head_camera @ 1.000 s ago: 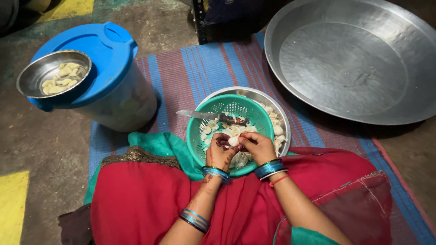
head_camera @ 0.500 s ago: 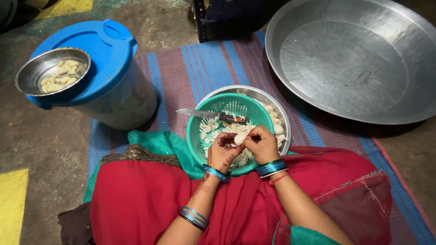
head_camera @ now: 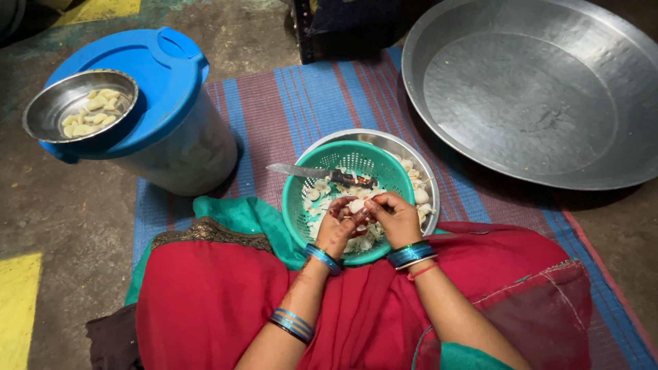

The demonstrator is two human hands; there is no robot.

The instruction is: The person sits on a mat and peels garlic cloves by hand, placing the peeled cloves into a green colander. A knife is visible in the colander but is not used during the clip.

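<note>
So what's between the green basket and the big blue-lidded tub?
In the head view, only the striped mat lies between the green basket and the blue-lidded tub. A knife rests across the basket, its blade tip poking out toward the tub.

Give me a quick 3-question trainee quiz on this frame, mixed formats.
1. True or false: the knife lies across the green basket, held by neither hand.
2. Multiple choice: where does the small steel bowl of peeled cloves sit? A) on the striped mat B) on the blue lid C) in the large steel pan
3. What do the left hand and right hand hold between them?

Key:
1. True
2. B
3. A single garlic clove, held over the basket.
</note>
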